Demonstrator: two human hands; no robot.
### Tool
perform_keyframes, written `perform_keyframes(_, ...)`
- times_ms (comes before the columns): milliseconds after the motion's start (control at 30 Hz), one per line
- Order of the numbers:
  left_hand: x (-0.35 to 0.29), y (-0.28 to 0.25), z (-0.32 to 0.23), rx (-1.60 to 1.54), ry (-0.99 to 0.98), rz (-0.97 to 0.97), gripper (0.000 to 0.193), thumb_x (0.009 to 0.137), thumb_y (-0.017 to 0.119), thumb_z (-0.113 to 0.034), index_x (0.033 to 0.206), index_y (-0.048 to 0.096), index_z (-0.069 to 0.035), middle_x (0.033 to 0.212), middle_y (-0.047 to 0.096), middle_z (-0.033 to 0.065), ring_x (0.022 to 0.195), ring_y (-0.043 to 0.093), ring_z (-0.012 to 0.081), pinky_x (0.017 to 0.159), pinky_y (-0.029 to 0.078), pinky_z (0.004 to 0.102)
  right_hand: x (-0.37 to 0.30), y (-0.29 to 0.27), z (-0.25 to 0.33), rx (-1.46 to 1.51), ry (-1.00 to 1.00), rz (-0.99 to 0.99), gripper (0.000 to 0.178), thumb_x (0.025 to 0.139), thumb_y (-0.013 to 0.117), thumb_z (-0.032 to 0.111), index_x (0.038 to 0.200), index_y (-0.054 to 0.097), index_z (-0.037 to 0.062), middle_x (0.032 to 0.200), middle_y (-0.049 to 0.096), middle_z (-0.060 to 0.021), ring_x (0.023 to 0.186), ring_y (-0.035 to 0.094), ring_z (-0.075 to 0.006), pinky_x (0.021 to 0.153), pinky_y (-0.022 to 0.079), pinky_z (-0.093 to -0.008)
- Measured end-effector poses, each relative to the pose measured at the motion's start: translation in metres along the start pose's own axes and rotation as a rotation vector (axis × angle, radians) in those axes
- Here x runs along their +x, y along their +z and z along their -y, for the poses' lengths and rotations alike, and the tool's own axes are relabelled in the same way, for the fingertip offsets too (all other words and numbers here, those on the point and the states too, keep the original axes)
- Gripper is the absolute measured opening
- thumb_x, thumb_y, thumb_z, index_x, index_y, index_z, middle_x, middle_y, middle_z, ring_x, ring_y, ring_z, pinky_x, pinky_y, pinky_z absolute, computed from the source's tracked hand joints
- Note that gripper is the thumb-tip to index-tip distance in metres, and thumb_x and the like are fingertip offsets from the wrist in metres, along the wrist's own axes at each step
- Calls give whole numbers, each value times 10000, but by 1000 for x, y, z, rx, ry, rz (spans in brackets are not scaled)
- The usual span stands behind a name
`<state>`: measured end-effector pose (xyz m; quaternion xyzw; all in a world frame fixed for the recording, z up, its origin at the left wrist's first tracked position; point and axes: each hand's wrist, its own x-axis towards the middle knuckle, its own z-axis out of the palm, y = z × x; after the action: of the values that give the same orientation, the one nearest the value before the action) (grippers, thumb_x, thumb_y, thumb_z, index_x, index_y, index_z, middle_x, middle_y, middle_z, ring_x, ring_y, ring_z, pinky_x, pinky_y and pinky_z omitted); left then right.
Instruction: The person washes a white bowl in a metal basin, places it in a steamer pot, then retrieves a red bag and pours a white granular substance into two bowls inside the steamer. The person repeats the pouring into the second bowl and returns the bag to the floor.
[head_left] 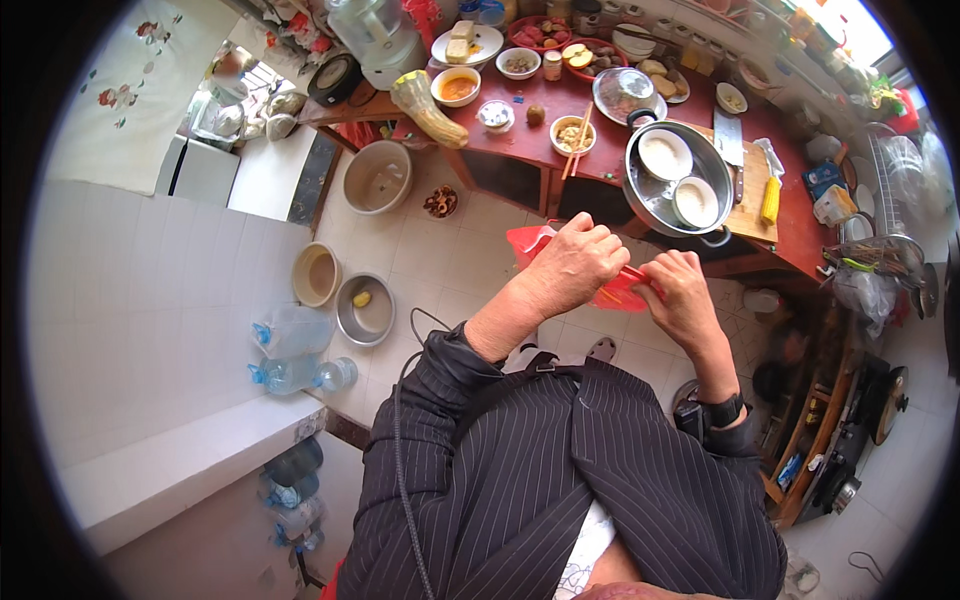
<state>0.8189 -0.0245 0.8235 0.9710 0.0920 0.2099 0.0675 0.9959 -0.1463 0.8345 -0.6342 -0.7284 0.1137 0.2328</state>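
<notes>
A thin red plastic bag (pixel 618 293) hangs between my two hands, in front of my body and short of the table's front edge. My left hand (pixel 578 258) is closed on the bag's left part, knuckles up. My right hand (pixel 680 290) pinches its right edge between thumb and fingers. What the bag holds, if anything, I cannot make out. Just beyond my hands, a steel two-handled pot (pixel 640 190) stands on the red table (pixel 510 150) with two white bowls of pale content, one (pixel 665 154) behind the other (pixel 695 202).
Right of the pot lie a cleaver (pixel 729 137), a cutting board (pixel 752 205) and a corn cob (pixel 770 200). Chopsticks (pixel 577 145) rest across a small bowl. A long squash (pixel 428 110) overhangs the table's left edge. Basins (pixel 365 335) and water bottles (pixel 285 375) stand on the floor at left.
</notes>
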Motion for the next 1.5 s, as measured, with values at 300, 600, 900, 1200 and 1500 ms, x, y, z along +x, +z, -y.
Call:
perform_keyframes(300, -94, -63, 59, -244, -368, -326, 275, 834, 685, -211, 1072, 649, -78, 1122, 659, 67, 1097, 589, 197, 935, 366, 357, 62, 62, 57, -17, -86, -159, 142, 750, 696, 80, 749, 558, 48, 731, 544, -76, 728, 548, -264, 658, 445, -376)
perform_keyframes(600, -193, -25, 88, -869, -787, -243, 810, 985, 204, -622, 1486, 281, 11, 1548, 280, 174, 1461, 191, 276, 1192, 104, 388, 91, 74, 82, -77, -146, -148, 156, 739, 711, 75, 735, 558, 41, 721, 538, -86, 703, 530, -272, 647, 440, -379)
perform_keyframes(900, -210, -33, 100, -920, -798, -397, 731, 1014, 162, -574, 1419, 432, -28, 1553, 288, 147, 1467, 183, 274, 1195, 84, 398, 105, 72, 91, -197, -143, -103, 121, 721, 688, 99, 742, 575, 60, 765, 577, -51, 757, 566, -237, 710, 454, -350)
perform_keyframes(1200, -217, -36, 140, -972, -836, -135, 361, 911, 647, -97, 1264, 603, -38, 1237, 629, 102, 1153, 571, 211, 1011, 421, 329, 118, 71, 88, -217, -277, -151, 83, 662, 637, 112, 714, 576, 90, 737, 568, -25, 771, 572, -187, 721, 450, -321)
perform_keyframes(1500, -197, -40, 139, -434, -699, -275, 180, 884, 607, 29, 1049, 672, -4, 994, 689, 133, 911, 660, 270, 836, 506, 338, 145, 73, 75, -129, -316, -169, 100, 682, 656, 178, 696, 588, 106, 745, 589, -15, 791, 587, -173, 748, 452, -320)
